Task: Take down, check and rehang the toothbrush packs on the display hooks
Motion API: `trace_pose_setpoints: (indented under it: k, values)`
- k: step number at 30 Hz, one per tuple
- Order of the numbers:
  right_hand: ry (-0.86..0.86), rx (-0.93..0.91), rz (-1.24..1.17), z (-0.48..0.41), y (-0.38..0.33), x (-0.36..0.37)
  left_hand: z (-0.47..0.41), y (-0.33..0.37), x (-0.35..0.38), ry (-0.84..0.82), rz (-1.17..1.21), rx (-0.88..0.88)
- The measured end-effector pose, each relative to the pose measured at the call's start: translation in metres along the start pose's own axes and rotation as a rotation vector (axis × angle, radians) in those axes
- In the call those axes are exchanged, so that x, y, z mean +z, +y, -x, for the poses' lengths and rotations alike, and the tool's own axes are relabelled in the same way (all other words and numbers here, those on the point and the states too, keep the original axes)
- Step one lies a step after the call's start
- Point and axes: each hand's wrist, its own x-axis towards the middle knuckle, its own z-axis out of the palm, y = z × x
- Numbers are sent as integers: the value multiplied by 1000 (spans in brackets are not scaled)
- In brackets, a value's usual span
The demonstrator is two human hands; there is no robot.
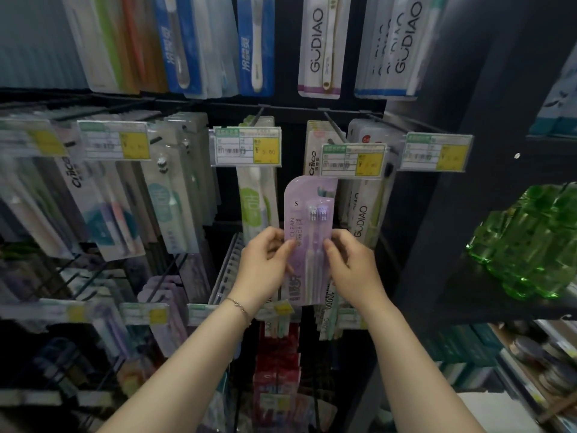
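Toothbrushes, two of them, sit side by side in the one lilac pack being handled, heads up and handles down. The pack is upright in front of the middle row of the display rack, right of centre and towards the rack's right edge. Its top is just under a price tag, and we cannot tell whether it is on a hook. We read "S" near its top and "CLEAN" running up its left side; the smaller print is too blurred for us.

Both hands hold it. The left hand pinches the left edge, thumb on the front and fingers curled. The right hand pinches the right edge the same way. Both forearms reach up from below, and a thin bracelet circles the left wrist.

We count five tags across that row, each white with a yellow panel; the centre tag seems to read 5.80. In the top row we make out "GUDIAO" on a white pack, and "Cnice" on a hanging pack near the rack's left edge. Green bottles stand bunched on a dark shelf beyond the rack's right edge, too merged for us to count
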Motion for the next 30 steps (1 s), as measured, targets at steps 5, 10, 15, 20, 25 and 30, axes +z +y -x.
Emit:
trace_pose_setpoints:
  k: [5, 10, 15, 20, 25, 30]
  values:
    - [46, 16, -173, 2, -13, 5, 3, 12, -11, 20, -13, 42]
    - [52, 30, -247, 1, -23, 11, 6, 16, -24, 21, -26, 45]
    - [95, -11, -248, 2, -37, 28, 9, 14, -47, -20, 34, 43]
    - [125, -55, -234, 3, -59, 51, 11, 11, -80, -37, 9, 88]
    - [115, -52, -208, 11, -77, 90, 19, 1, -119, -23, -5, 88]
    - [108, -30, -229, 18, -92, 124, 25, -7, -155, -23, 6, 71]
